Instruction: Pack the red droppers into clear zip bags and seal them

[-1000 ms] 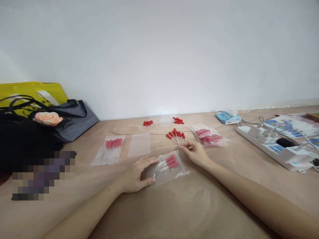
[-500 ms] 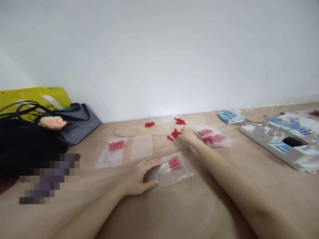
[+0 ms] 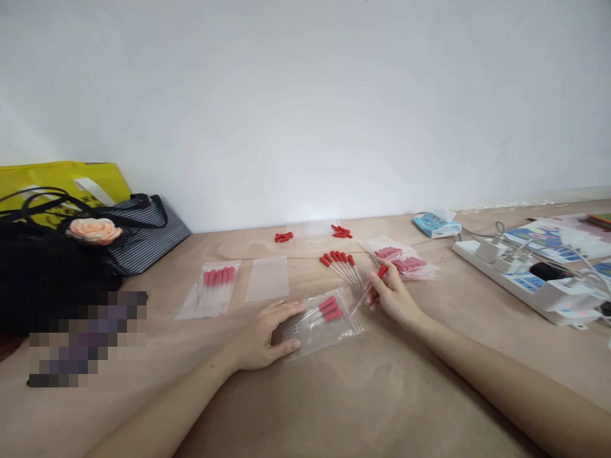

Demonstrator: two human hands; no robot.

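Your left hand (image 3: 265, 337) — fingers spread, touching the clear bag (image 3: 317, 341) at nine o'clock. Your right hand (image 3: 394, 298) — pinches one dropper (image 3: 382, 271); loose droppers (image 3: 344, 267) lie at its ten o'clock.

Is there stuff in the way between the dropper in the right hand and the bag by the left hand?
Nothing visible is. The dropper has its tip right by the bag, at its red-striped edge; I can't tell if that's open.

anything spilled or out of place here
Nothing stands out as spilled or misplaced. The clear bag at the left hand lies slanted and the loose droppers are fanned out, but neither looks odd. The pixelated patch at left hides what's there.
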